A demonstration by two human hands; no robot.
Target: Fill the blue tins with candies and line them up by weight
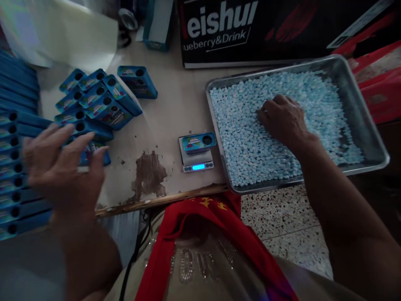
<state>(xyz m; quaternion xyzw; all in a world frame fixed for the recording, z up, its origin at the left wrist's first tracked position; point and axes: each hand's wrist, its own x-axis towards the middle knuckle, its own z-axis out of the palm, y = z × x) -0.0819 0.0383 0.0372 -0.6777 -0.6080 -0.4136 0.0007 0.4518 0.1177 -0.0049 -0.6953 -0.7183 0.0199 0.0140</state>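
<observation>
My left hand (64, 167), slightly blurred, hovers with fingers apart over small blue boxes at the left, and nothing shows in its grasp. My right hand (283, 121) reaches into a heap of light blue and white candies (247, 146), its fingertips curled down among them; what they hold is hidden. A metal tray (366, 121) carries the candies. Between the hands, a small digital scale (198, 161) with a lit display bears one blue box (197, 143) with a dark round hole in its top.
Several blue boxes (117, 117) stand grouped at the left, beside stacked rows of more (19, 184). A black carton (225, 33) lies behind the tray. Pale paper (78, 33) and a can (128, 16) are at the back left. The worn wooden table edge (163, 200) runs in front.
</observation>
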